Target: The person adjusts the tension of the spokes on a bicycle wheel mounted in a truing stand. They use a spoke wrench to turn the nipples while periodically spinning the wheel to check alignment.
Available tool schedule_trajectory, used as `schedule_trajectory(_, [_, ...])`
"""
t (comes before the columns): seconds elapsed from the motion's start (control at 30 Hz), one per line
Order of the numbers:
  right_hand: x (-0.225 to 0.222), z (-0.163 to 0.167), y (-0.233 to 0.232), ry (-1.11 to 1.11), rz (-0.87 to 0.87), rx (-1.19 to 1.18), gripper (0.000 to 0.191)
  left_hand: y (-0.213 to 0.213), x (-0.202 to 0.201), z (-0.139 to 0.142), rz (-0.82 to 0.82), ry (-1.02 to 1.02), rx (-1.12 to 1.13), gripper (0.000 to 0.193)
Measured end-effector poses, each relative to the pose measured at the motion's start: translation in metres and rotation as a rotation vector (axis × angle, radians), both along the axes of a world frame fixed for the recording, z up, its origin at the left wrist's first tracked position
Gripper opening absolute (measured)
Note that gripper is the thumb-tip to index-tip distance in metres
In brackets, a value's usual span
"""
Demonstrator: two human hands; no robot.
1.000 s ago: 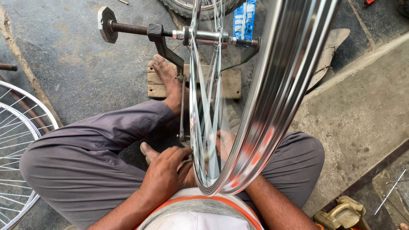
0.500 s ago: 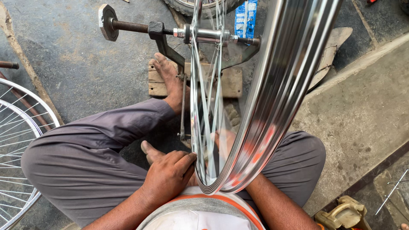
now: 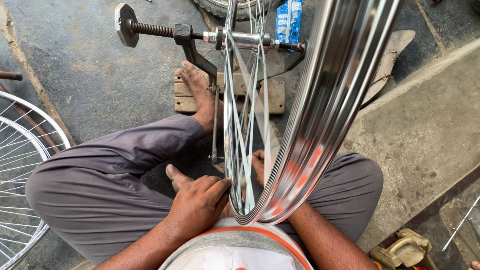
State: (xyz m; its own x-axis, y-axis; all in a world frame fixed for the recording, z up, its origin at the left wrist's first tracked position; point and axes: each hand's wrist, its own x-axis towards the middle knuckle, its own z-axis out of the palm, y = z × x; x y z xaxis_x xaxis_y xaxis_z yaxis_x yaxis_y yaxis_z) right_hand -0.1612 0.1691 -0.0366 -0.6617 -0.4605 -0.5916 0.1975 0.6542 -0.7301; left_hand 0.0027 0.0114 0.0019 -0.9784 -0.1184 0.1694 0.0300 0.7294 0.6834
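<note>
Left hand point(image 3: 197, 205) grips the shiny steel spoked wheel rim point(image 3: 320, 115) at its near edge; right hand point(image 3: 258, 167), half-hidden behind spokes, grip unclear.

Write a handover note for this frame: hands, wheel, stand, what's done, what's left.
Left hand: fingers against the near edge of the rim.
Right hand: behind the spokes, mostly hidden; grip unclear.
Wheel upright, hub clamped in the stand; left foot on the stand's wooden base.
Done: wheel laced and mounted.
Left: likely spoke adjustment; progress can't be judged.
Second wheel lies at left.
</note>
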Motion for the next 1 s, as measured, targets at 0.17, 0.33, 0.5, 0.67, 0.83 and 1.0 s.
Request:
schedule_trajectory(0.17, [-0.004, -0.004, -0.008, -0.102, -0.06, -0.079, 0.025, 0.001, 0.0, 0.0, 0.016, -0.019, 0.039, 0.027])
schedule_trajectory(0.33, [-0.005, 0.0, -0.007, 0.038, 0.024, 0.045, 0.025, 0.001, 0.001, 0.001, 0.004, -0.002, 0.026, 0.026])
schedule_trajectory(0.5, [-0.004, 0.001, -0.01, -0.181, -0.131, -0.077, 0.025, 0.001, 0.002, 0.002, 0.007, -0.023, 0.02, 0.028])
schedule_trajectory(0.67, [-0.003, -0.003, -0.012, -0.013, -0.039, -0.016, 0.028, 0.001, 0.002, 0.003, 0.02, -0.003, 0.031, 0.027])
schedule_trajectory(0.83, [-0.002, 0.001, -0.008, -0.032, -0.034, 0.036, 0.029, 0.001, 0.002, 0.004, 0.016, 0.003, 0.025, 0.028])
schedule_trajectory(1.0, [-0.001, 0.0, -0.01, -0.014, -0.045, 0.111, 0.027, 0.001, 0.001, 0.005, 0.006, 0.009, 0.016, 0.029])
